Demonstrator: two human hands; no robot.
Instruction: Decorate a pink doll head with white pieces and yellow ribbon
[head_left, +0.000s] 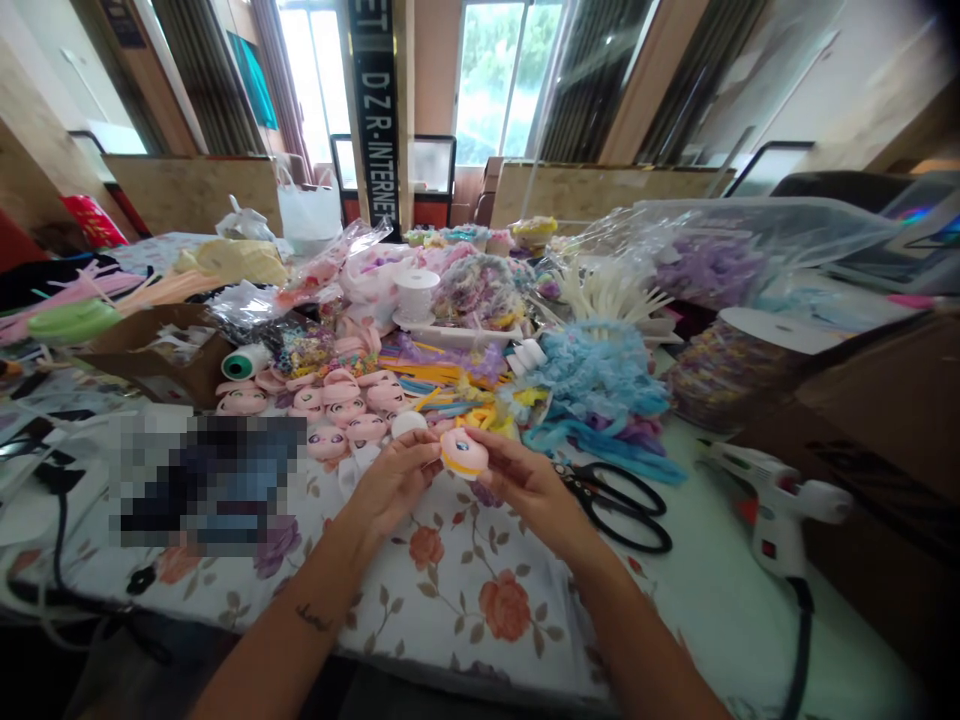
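Note:
Both my hands hold one small round doll face (463, 452), orange-rimmed with a painted eye, above the flowered tablecloth (457, 590). My left hand (390, 487) pinches its left edge with thumb and fingers. My right hand (525, 485) grips its right side. Just behind the hands lies a cluster of several pink doll faces (341, 400) and a heap of yellow and coloured strips (457, 395).
Black-handled scissors (622, 505) lie right of my right hand. A white glue gun (780, 500) stands further right with its cable. Blue ruffled trim (600, 385), a white thread spool (416, 295), a cardboard box (161, 355) and plastic bags of trimmings crowd the back.

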